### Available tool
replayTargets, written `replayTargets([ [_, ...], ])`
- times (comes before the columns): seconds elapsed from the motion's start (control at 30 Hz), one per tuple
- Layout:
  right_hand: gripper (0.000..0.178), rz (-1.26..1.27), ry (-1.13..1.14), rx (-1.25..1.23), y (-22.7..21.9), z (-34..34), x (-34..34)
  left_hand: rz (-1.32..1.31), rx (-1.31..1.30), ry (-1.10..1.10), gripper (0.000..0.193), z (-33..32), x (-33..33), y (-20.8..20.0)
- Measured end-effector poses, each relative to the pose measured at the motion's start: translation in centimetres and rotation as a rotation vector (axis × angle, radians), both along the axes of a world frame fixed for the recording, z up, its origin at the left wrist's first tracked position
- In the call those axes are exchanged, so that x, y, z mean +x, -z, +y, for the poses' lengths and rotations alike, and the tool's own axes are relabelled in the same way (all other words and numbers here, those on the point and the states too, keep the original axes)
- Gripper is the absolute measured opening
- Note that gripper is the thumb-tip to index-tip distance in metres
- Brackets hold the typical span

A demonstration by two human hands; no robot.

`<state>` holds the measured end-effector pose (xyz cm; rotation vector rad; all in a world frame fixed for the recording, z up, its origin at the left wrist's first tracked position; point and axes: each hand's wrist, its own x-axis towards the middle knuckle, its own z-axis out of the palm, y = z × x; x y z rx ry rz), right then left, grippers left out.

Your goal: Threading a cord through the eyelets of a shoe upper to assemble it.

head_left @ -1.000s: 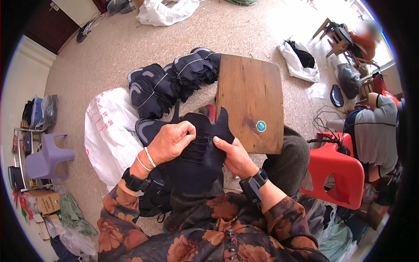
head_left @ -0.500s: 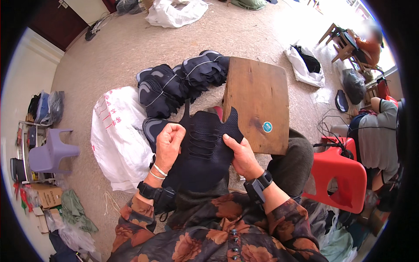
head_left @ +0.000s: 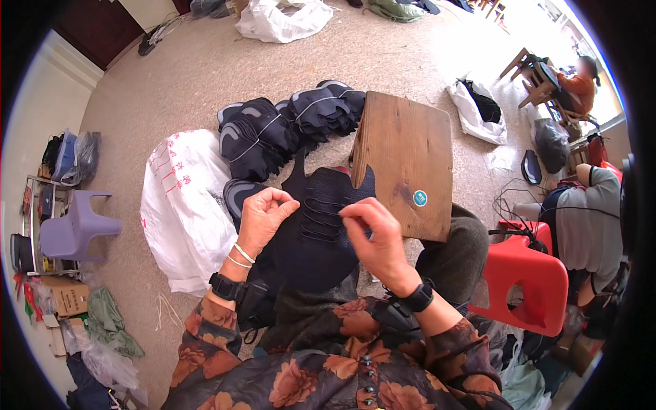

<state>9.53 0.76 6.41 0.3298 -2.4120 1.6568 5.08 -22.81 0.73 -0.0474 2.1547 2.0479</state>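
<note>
A black knit shoe upper (head_left: 318, 256) lies flat over my lap, with thin black lace (head_left: 320, 222) zigzagging across its middle in several rows. My left hand (head_left: 266, 215) is closed in a pinch at the upper's left edge; what sits between thumb and finger is too small to make out. From the right, my right hand (head_left: 377, 242) reaches over the upper, thumb and forefinger pinched on the lace at the right ends of its rows. Both wrists wear dark straps.
Tied bundles of dark uppers (head_left: 256, 140) lie beyond my lap, beside a wooden stool (head_left: 410, 164). A white sack (head_left: 181, 212) is at left, a purple stool (head_left: 82, 225) farther left. At right are a red stool (head_left: 526, 280) and a person in grey (head_left: 588, 219); another person (head_left: 577, 92) sits farther off.
My right hand has let go of the upper's right edge and moved left and inward onto the lace. The left hand stays near the left edge, its fingers turned more toward the lace.
</note>
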Motion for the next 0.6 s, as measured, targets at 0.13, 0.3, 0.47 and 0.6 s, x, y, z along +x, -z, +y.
replayTargets([
  [0.13, 0.012, 0.086, -0.024, 0.115, 0.6, -1.8, -0.5, 0.155, -0.091, 0.06, 0.006, 1.2, 0.3, -1.4],
  [0.3, 0.013, 0.244, 0.009, 0.358, 2.0, -3.7, -1.6, 0.042, -0.019, 0.058, 0.011, 3.1, 1.4, -1.8],
  [0.47, 0.016, 0.237, 0.064, 0.465, 2.5, -4.7, -1.7, 0.072, 0.1, -0.048, 0.013, 3.6, 2.4, -1.1],
  [0.6, 0.014, 0.276, 0.036, 0.462, 2.9, -4.5, -2.0, 0.036, -0.011, -0.087, 0.009, 3.5, 2.6, -0.7],
])
